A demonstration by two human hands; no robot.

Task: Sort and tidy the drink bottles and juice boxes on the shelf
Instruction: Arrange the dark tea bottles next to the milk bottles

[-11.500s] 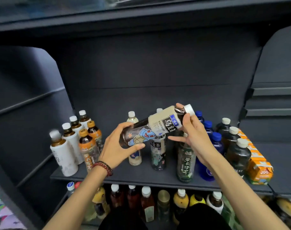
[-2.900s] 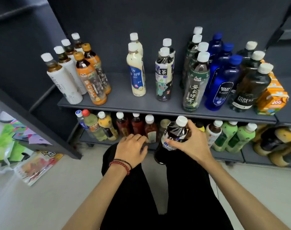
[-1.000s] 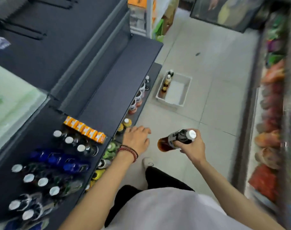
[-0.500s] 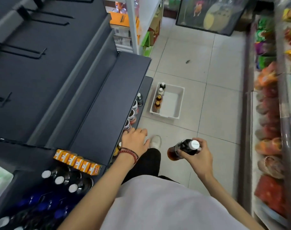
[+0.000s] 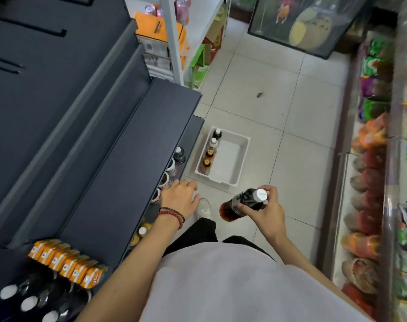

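My right hand (image 5: pixel 265 212) grips a dark tea bottle (image 5: pixel 243 204) with a white cap, held tilted over the floor tiles. My left hand (image 5: pixel 180 197) hangs with relaxed fingers, holding nothing, beside the front edge of the dark shelf (image 5: pixel 118 163). Orange juice boxes (image 5: pixel 67 261) stand in a row at the lower left of that shelf, with dark white-capped bottles (image 5: pixel 30 298) next to them. A white bin (image 5: pixel 223 156) on the floor ahead holds several bottles along its left side.
Bottles and cups (image 5: pixel 170 168) line the lower shelf under the dark shelf's edge. A snack rack (image 5: pixel 379 159) runs along the right side of the aisle. A white shelving unit (image 5: pixel 174 38) and a glass case (image 5: pixel 302 22) stand at the far end.
I have turned from facing the shelf to looking down the aisle. The white bin has come nearer. My right hand still grips the dark bottle.
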